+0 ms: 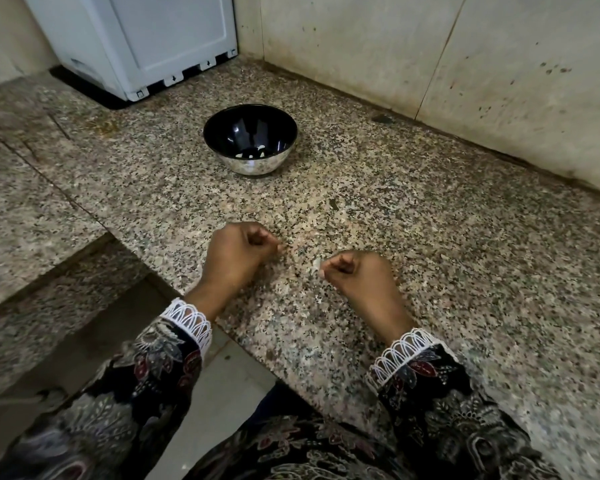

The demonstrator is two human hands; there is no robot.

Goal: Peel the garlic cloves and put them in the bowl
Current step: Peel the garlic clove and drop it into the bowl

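Garlic clove (316,266) pinched in right hand (357,277) fingers | left hand (238,251) curled, contents unclear | advice: carry clove over steel bowl (250,138), release low.

My tabletop (413,209) is speckled granite, running back to a tiled wall. A steel bowl (250,140) with a dark inside stands on it toward the back, holding a few pale garlic cloves (257,152). A white appliance (136,43) sits at the far left corner. Both my wrists rest on the stone near its front edge.
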